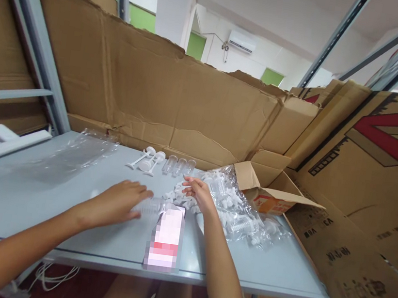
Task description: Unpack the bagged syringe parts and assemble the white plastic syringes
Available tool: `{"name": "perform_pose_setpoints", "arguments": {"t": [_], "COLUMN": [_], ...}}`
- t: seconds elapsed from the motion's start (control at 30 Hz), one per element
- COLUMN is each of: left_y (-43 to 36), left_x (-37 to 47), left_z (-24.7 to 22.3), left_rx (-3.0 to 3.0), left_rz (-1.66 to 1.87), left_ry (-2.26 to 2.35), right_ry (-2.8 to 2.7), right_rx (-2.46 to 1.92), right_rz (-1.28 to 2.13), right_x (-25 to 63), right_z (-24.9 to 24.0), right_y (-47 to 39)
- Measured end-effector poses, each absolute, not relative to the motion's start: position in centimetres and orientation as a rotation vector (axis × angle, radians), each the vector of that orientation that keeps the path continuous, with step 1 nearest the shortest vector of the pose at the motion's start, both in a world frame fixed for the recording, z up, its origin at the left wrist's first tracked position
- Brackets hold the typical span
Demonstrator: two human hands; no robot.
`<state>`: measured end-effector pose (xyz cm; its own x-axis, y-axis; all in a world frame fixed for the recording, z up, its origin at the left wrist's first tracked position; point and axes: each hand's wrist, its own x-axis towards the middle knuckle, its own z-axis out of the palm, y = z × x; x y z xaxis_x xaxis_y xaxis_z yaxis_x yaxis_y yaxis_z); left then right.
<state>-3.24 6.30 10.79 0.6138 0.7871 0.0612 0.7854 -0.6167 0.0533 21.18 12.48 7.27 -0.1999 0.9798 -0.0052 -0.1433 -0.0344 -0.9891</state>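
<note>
My left hand (pixel 116 204) is closed around a clear plastic syringe (pixel 155 206). Its ribbed barrel sticks out to the right of my fingers, and a blurred white end shows on the other side. My right hand (pixel 198 193) hovers over a heap of small white plastic parts (pixel 177 192), its fingers loosely bent and apart, with nothing visible between them. Behind my hands lie a few white plungers (pixel 153 163), and beside them stand several clear syringe barrels (pixel 180 167). A phone (pixel 165 237) with a blurred-out screen lies below my hands.
Right of my right hand, a clear bag (pixel 230 202) spills white and clear parts. An open cardboard box (pixel 270 192) stands behind it. An empty plastic bag (pixel 81 153) lies at the back left, near a white power strip (pixel 5 143). Tall cardboard (pixel 176 97) walls the table's back.
</note>
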Motion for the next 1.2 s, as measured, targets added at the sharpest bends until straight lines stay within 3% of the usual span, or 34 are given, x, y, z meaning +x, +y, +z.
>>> {"name": "perform_pose_setpoints", "arguments": {"t": [0.23,0.33,0.47,0.67,1.03,1.2], "left_y": [9.3,10.9,12.9,13.8,11.9,12.4], "left_x": [0.6,2.6,4.4,5.8,5.4,5.9], "left_z": [12.8,12.7,11.5,7.1,5.9,5.5], "left_rx": [3.368,3.363,2.866,2.395,2.425,1.643], "left_rz": [0.829,1.099,1.508,1.283,1.234,1.221], "left_ry": [1.091,1.05,1.329,1.196,1.399,1.155], "right_ry": [-1.394,-1.321,-1.114,-0.924,-0.852,-0.982], "right_rx": [-0.693,-0.663,-0.664,-0.836,-0.903,-0.782], "right_rz": [1.861,1.789,1.493,1.054,1.151,1.079], "right_x": [19.8,19.8,20.0,20.3,18.7,18.4], "right_z": [7.2,7.3,7.4,6.9,6.5,7.1], "right_y": [11.3,11.2,11.9,13.0,12.2,11.4]}}
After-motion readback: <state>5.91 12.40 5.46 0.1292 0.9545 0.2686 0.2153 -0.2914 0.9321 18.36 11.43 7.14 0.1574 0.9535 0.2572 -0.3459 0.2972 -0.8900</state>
